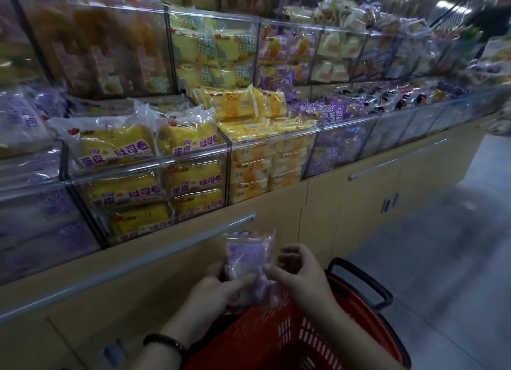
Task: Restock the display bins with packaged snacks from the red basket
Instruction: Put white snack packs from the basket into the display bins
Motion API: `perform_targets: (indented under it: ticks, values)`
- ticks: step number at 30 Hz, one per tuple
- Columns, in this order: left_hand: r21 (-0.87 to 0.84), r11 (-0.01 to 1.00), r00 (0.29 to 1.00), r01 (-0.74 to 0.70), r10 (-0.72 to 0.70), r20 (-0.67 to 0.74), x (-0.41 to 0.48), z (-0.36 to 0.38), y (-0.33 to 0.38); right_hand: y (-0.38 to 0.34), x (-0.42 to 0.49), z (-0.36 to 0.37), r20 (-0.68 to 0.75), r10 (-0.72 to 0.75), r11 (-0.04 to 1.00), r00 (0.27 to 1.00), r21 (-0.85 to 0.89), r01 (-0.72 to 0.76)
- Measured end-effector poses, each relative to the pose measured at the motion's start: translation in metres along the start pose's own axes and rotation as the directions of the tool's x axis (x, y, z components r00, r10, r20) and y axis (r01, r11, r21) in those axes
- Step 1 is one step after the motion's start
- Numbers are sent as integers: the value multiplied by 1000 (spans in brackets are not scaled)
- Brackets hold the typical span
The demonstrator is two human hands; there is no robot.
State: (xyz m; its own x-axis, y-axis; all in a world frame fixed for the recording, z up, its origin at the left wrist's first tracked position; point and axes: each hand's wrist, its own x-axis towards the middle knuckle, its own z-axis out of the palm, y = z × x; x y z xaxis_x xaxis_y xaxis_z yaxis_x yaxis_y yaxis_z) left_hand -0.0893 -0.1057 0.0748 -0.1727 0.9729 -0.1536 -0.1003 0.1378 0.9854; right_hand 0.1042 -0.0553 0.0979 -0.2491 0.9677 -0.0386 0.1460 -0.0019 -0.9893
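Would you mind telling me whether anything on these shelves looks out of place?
Only mildly: the yellow packets in the middle bin are heaped above its rim and lean unevenly. Nothing looks spilled or torn.

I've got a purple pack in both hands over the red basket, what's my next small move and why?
Probably lift the purple pack, held by left hand and right hand, toward the purple-pack bin right of the yellow packs; its colour seems to match there.
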Motion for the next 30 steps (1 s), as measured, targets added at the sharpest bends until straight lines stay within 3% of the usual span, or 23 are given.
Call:
perform_targets:
  ticks: [6,8,12,17,23,30]
  values:
    - [238,969,989,-63,28,148,-3,-4,-2,-4,5,-11,98,-140,983,985,-109,150]
    - [257,962,991,-96,67,117,-3,-6,2,-7,5,-13,87,-131,986,988,-90,139]
    - [156,983,992,-93,105,-69,-1,-10,7,-12,2,-16,51,-8,987,999,163,-1]
    - [117,992,996,-56,63,-60,-6,-11,9,-10,1,-12,31,11,983,999,184,-16]
    - [177,976,979,-128,153,-136,-19,-13,28,-20,-1,-1,18,-166,981,986,101,163]
    - [249,930,953,-269,295,-71,-83,-33,90,-73,-36,12,54,-278,950,959,161,267]
